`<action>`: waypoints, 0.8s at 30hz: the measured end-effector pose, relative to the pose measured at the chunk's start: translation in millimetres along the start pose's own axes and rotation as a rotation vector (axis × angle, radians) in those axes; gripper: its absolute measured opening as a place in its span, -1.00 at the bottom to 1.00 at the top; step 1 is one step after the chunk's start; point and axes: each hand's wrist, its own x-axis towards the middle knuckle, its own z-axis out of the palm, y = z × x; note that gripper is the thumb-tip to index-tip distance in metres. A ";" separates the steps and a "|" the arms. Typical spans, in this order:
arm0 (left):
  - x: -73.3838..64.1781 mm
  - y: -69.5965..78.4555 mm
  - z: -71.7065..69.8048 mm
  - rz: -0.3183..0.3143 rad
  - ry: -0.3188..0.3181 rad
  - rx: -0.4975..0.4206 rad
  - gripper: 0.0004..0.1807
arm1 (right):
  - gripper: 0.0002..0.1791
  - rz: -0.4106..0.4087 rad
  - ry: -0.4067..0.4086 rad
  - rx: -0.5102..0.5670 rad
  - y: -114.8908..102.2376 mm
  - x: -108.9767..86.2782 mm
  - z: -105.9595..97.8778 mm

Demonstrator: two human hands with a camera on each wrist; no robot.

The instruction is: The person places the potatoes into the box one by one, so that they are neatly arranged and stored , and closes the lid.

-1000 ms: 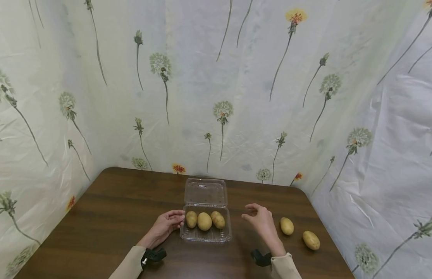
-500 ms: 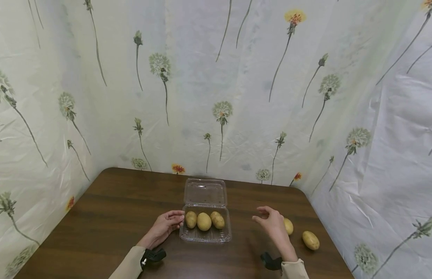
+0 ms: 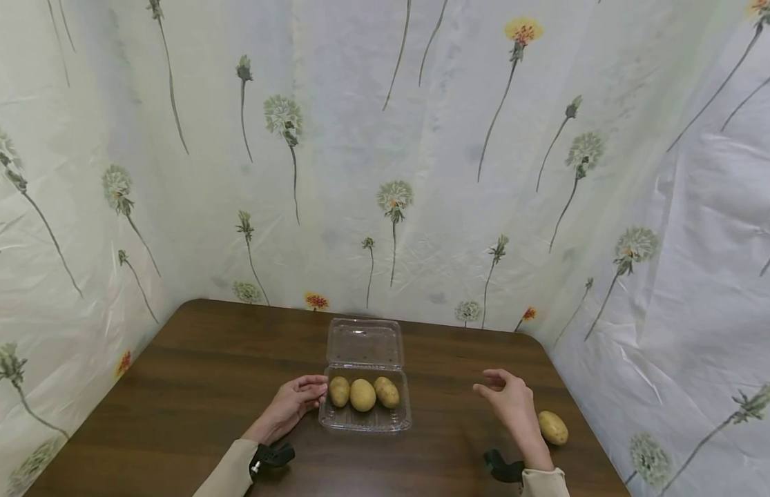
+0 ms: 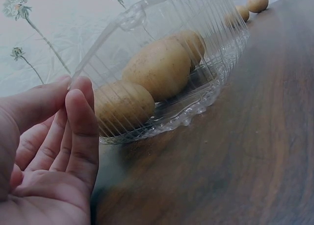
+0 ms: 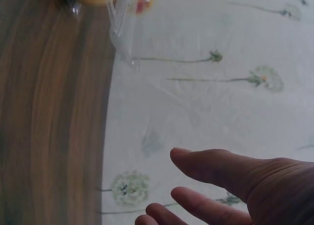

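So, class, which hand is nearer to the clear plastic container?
Left. The left hand pinches the container at its left edge; the right hand is apart, off to its right.

Free room lies above three potatoes (image 3: 362,395) (opened lid (image 3: 365,345) beyond).

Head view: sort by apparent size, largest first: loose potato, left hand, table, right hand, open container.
1. Table
2. Open container
3. Left hand and right hand: too alike to rank
4. Loose potato

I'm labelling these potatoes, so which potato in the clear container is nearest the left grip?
The leftmost potato, beside the left grip; the middle potato and right potato inside lie farther away.
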 end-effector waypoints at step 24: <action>0.4 -0.8 -0.2 0.000 0.040 0.002 -0.62 | -0.47 0.050 0.048 -0.026 26.3 8.4 -20.8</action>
